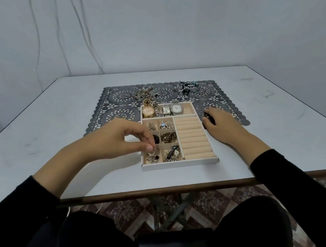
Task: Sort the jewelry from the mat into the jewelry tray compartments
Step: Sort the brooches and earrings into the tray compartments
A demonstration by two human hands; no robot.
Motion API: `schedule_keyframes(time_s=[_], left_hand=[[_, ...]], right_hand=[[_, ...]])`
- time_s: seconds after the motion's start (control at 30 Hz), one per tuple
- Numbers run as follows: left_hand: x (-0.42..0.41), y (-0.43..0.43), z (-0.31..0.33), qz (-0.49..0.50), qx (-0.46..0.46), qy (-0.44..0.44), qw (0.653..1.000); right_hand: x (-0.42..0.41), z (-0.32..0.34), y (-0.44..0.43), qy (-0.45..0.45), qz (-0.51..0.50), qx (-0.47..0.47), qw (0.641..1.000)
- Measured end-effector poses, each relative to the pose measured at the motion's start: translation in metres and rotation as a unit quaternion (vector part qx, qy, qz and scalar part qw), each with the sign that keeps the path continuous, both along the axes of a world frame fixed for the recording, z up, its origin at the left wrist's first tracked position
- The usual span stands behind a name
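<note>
The beige jewelry tray (180, 163) sits on a grey lace mat (115, 110). Its back compartment holds three watches (162, 109); several small left compartments hold jewelry, and the ring rolls (193, 138) on the right are bare. My left hand (118, 138) hovers over the front-left compartment and pinches a small silver piece (151, 149) just above the jewelry there. My right hand (221, 125) rests beside the tray's right wall, fingers curled round a small dark item (207, 116). On the mat behind lie a chain pile (143, 94), loose rings and a dark bracelet bundle (189, 86).
The white table (55, 126) has a brown front edge close to my lap. A wall stands right behind the table, with thin cables hanging at the left. Small rings (205, 93) lie scattered on the mat's back right corner.
</note>
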State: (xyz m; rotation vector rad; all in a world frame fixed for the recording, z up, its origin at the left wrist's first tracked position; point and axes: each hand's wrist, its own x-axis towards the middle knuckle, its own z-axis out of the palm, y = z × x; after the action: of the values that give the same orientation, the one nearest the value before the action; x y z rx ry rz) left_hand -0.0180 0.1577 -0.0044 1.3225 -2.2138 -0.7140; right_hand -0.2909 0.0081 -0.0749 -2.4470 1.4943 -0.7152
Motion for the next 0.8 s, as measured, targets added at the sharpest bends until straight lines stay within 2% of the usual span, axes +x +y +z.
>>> schedule_keyframes(time_s=[0.17, 0.47, 0.63, 0.8], left_hand=[[-0.002, -0.001, 0.001, -0.011, 0.006, -0.089, 0.996], [-0.009, -0.007, -0.005, -0.018, -0.033, -0.129, 0.991], [-0.008, -0.007, -0.008, -0.021, -0.068, -0.119, 0.99], [-0.003, -0.011, -0.004, -0.001, -0.026, -0.038, 0.999]], right_hand=[[0.0, -0.001, -0.001, -0.002, 0.004, -0.006, 1.0], [-0.001, -0.002, -0.003, 0.001, 0.01, -0.007, 1.0], [-0.002, -0.003, -0.004, -0.002, 0.012, -0.008, 1.0], [-0.002, -0.003, -0.003, -0.001, 0.014, -0.009, 1.0]])
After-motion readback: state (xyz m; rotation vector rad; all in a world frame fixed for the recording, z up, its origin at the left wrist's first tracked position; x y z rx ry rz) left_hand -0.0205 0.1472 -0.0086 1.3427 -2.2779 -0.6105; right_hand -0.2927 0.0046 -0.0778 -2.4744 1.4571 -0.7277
